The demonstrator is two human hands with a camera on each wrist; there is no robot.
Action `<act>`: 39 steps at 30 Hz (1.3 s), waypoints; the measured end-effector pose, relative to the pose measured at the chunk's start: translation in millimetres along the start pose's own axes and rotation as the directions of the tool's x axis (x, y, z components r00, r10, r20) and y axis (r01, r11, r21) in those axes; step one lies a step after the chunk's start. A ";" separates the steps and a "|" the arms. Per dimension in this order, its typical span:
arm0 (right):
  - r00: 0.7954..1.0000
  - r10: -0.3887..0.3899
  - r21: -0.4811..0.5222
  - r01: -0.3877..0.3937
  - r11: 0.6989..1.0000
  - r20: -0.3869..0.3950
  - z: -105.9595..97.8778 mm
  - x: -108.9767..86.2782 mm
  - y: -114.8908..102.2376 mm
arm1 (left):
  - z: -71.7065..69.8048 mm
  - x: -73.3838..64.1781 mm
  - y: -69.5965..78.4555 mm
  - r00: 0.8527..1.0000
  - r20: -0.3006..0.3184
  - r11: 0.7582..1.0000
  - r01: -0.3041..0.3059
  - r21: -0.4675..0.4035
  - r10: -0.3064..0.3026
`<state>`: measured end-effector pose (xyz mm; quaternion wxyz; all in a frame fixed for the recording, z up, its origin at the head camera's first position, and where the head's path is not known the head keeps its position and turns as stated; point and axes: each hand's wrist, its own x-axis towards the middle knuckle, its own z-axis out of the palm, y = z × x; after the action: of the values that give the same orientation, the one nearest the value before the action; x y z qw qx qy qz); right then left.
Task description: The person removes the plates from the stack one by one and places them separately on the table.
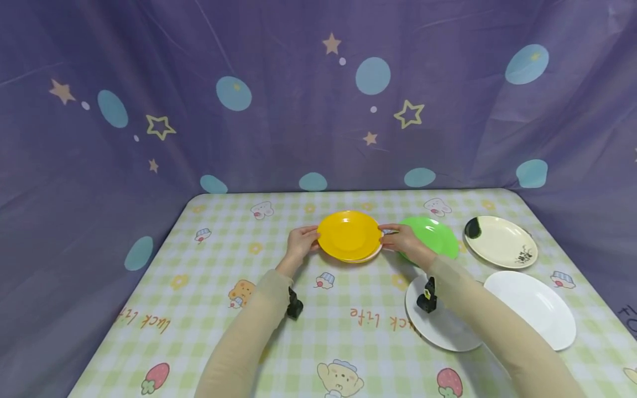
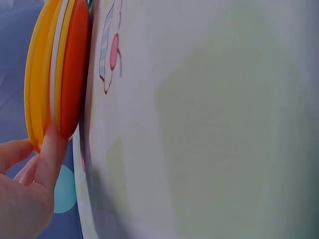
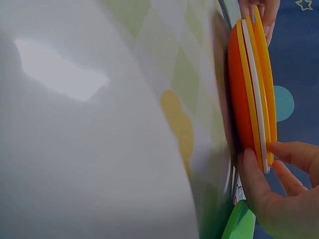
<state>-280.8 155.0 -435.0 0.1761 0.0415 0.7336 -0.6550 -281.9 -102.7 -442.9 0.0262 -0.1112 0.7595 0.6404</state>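
A stack of plates [image 1: 349,236] lies near the middle of the table, a yellow plate on top. From the side, in the left wrist view, a white rim shows among yellow rims, above an orange plate [image 2: 75,69] at the bottom. My left hand [image 1: 302,241] pinches the stack's left edge with thumb and fingers. On the opposite edge my right hand [image 1: 402,239] does the same, its thumb low and its fingers at the upper rim [image 3: 271,114]. Whether the stack's base touches the cloth I cannot tell.
Just right of the stack is a green plate [image 1: 438,235], partly behind my right hand. Farther right lies a cream plate [image 1: 500,241] with dark decoration. Two white plates [image 1: 448,331] sit nearer, partly under my right forearm. A checked cloth [image 1: 199,309] covers the table; a purple curtain [image 1: 298,143] hangs behind.
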 end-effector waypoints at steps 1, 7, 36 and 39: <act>1.000 -0.001 -0.002 0.001 1.000 -0.001 0.3 0.0 -0.3 | -0.4 0.4 0.1 1.000 -0.010 1.000 -0.006 0.003 0.006; 1.000 -0.011 -0.014 0.010 1.000 -0.005 0.6 0.5 0.1 | -4.7 3.5 -1.6 0.999 -0.037 0.999 -0.024 -0.022 0.024; 1.000 0.014 -0.008 -0.014 1.000 -0.009 1.8 -1.1 -2.7 | -29.1 -2.1 2.0 0.998 -0.007 0.973 0.056 -0.225 -0.059; 1.000 0.011 -0.003 -0.011 1.000 -0.011 2.2 -1.4 -3.1 | -33.3 -2.4 1.8 0.998 -0.013 0.969 0.049 -0.241 -0.053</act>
<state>-279.9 152.7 -431.9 0.1759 0.0488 0.7353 -0.6527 -276.5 -134.7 -434.7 0.0216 -0.1391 0.6733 0.7258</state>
